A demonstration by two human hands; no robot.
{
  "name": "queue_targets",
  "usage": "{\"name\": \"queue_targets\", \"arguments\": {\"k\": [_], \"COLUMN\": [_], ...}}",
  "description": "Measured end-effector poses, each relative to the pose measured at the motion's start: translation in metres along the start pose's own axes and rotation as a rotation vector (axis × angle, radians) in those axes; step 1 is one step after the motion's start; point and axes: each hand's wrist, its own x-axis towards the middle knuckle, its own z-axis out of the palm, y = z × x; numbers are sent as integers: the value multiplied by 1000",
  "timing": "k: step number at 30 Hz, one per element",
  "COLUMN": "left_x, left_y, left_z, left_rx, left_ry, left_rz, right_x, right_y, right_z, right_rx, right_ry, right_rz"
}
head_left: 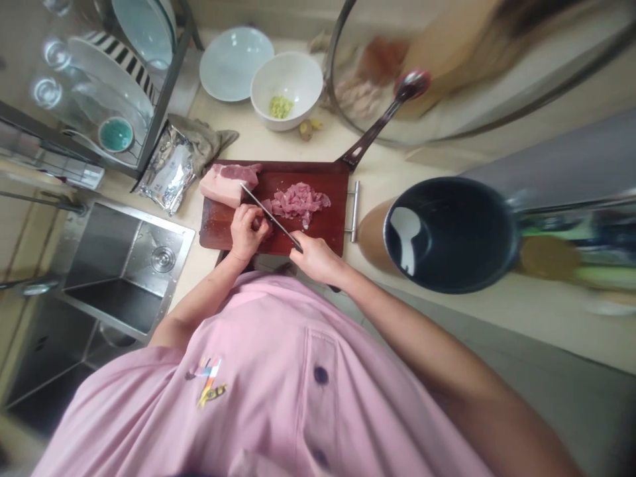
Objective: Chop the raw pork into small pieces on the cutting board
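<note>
One right hand [317,257] grips a long steel knife [271,216]; at eight o'clock on the red-brown rectangular board [335,192], the left hand [246,232] curls beside it, contents unclear. A slip could cut that hand; pink chopped meat [298,201] lies toward three.

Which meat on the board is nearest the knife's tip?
The large block at the left end of the board; the pile of small pieces lies right of the knife.
</note>
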Motion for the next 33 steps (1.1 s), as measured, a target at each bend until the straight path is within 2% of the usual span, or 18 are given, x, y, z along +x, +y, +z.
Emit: {"name": "queue_targets", "arguments": {"k": [5,10,12,15,18,20,22,24,29,33], "left_x": [-11,-15,-14,-16,-21,-21,-16,-6,10,6], "left_y": [4,1,-6,-14,-13,-6,2,7,4,-1], "left_z": [-1,-10,-21,-41,-52,-48,-37,-22,3,7], "left_rx": [82,210,204,262,356,310,208,168,281,286], "left_ry": [-33,-221,-197,-108,-46,-77,-176,-266,-369,-335], "left_rz": [62,162,161,75,1,83,213,268,198,173], "right_x": [-14,-17,-19,-23,-24,-23,-22,-20,-21,-29], "right_y": [16,13,9,8,12,15,18,20,19,12], "right_z": [1,-7,-15,-28,-31,-27,-21,-18,-17,-14], "right_rx": [26,113,122,57,17,37,71,84,15,-70], "right_ry": [-22,18,67,140,123,77,30,5,102,100], "right_rz": [17,-15,-24,9,25,36,54,69,87,70]}}
